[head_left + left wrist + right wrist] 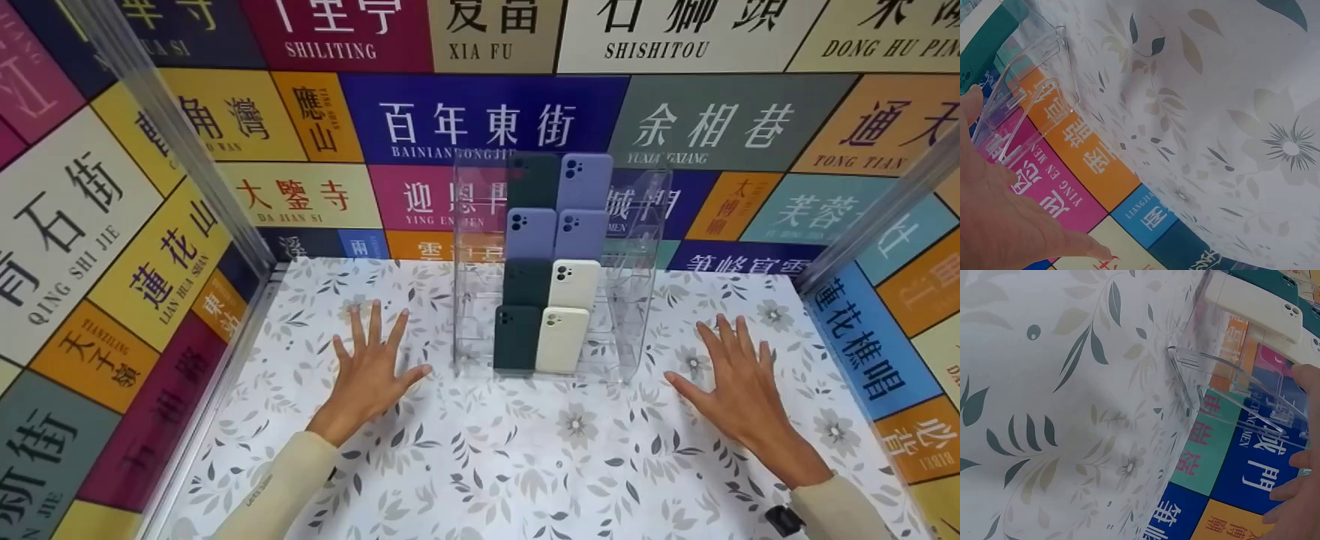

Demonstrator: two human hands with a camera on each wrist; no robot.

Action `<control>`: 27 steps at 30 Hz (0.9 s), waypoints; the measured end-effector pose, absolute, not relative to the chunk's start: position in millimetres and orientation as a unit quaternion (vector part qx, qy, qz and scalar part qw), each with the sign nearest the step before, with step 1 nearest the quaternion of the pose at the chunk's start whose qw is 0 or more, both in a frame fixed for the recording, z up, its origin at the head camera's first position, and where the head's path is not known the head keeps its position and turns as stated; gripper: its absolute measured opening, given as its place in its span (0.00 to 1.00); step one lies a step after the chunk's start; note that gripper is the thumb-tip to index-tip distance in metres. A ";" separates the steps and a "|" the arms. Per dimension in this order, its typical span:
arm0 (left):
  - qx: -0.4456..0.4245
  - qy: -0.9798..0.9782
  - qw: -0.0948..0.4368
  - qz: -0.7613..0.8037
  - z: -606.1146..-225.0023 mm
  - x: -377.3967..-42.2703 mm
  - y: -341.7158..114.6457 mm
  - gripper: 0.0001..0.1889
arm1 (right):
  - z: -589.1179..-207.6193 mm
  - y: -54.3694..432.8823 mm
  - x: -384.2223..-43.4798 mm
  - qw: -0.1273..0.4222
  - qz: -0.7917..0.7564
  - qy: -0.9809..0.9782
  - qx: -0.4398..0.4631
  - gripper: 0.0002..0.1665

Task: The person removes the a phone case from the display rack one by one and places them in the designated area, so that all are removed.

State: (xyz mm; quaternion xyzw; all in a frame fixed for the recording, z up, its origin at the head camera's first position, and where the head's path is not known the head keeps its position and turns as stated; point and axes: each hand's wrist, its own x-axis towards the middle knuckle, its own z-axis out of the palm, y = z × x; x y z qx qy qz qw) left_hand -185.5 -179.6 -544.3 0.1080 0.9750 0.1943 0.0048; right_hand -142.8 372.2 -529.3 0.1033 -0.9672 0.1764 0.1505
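A clear tiered display stand (634, 330) is on the table between the two hands. Phone cases stand on its tiers in two columns: dark green ones such as the front-left case (515, 341), purple ones such as the top-right case (587, 182), and two cream ones, the lower being the front-right case (562, 343). My left hand (367, 375) is left of the stand, fingers spread and straight, holding nothing. To the right of the stand, my right hand (739, 386) is likewise spread and holds nothing. The right wrist view shows a cream phone case (1252, 306) close up.
A floral-patterned cloth (480, 457) covers the table. Walls with coloured panels of street names (487, 120) enclose it at the back and both sides. Clear corner strips run up at the left (202, 142) and right (885, 195).
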 end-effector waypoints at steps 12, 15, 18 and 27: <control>0.113 0.965 0.017 0.237 -537.3 -193.8 -166.4 0.50 | -530.1 353.4 -154.9 0.250 0.207 -0.930 0.170 0.49; 0.118 0.962 0.016 0.245 -535.3 -197.5 -162.9 0.50 | -531.1 349.0 -158.8 0.262 0.203 -0.925 0.184 0.47; 0.123 0.960 0.012 0.253 -532.7 -200.4 -159.5 0.49 | -531.6 344.6 -161.8 0.270 0.206 -0.921 0.192 0.46; 0.132 0.947 -0.010 0.294 -526.4 -208.8 -148.7 0.44 | -531.4 326.2 -169.1 0.280 0.234 -0.905 0.217 0.43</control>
